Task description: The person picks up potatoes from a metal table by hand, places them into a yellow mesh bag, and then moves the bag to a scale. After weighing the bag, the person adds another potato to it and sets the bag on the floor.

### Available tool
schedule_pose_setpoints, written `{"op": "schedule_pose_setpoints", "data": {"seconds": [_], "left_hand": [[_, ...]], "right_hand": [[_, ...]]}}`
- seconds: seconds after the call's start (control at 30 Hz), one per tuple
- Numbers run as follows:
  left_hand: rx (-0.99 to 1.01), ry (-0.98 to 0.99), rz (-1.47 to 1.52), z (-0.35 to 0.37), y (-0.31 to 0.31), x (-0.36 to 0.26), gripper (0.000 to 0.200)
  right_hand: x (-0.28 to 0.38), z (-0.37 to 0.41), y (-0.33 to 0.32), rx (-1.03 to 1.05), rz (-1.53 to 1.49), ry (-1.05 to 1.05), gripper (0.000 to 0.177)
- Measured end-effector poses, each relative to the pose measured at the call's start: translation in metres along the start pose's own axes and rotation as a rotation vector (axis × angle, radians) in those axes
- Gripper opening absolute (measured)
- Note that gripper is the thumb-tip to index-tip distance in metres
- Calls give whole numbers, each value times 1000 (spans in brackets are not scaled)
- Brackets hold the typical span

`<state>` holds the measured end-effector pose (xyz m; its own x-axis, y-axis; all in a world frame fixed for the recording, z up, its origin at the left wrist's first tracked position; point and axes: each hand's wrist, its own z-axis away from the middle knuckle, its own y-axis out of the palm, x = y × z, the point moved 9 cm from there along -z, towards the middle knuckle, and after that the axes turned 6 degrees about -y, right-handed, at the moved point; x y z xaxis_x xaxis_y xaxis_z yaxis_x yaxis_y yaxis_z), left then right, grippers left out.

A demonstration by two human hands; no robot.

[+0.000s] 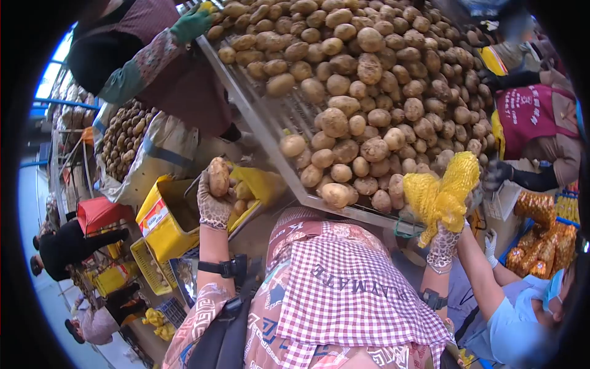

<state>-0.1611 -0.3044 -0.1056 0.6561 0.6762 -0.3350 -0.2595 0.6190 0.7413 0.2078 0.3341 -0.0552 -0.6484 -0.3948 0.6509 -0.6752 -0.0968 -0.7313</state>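
Observation:
My left hand [212,208], in a leopard-print glove, is closed around a brown potato [219,176] over a yellow crate [261,184] that has potatoes in it. In a matching glove, my right hand [444,246] grips a bunched yellow mesh bag [444,190] at the near edge of the sorting table. Behind both hands spreads a large heap of potatoes [375,117], piled up against the table's metal rim [252,132].
Another yellow bin [166,227] stands left of the crate. At the back left, a person's green-gloved hand [192,24] reaches to the heap. A co-worker in blue [516,320] sits close on my right, beside filled orange mesh bags [541,243]. A large white sack [160,154] holds more potatoes.

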Motion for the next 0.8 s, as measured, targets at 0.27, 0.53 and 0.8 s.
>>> {"op": "schedule_pose_setpoints", "data": {"seconds": [0.27, 0.53, 0.8], "left_hand": [[-458, 90, -638, 12, -154, -46, 39], [-501, 186, -641, 18, -200, -58, 38], [-726, 162, -685, 87, -250, -55, 27]], "right_hand": [[20, 29, -20, 4, -164, 86, 47], [257, 107, 74, 205, -386, -320, 57], [449, 170, 287, 416, -20, -999, 67]]}}
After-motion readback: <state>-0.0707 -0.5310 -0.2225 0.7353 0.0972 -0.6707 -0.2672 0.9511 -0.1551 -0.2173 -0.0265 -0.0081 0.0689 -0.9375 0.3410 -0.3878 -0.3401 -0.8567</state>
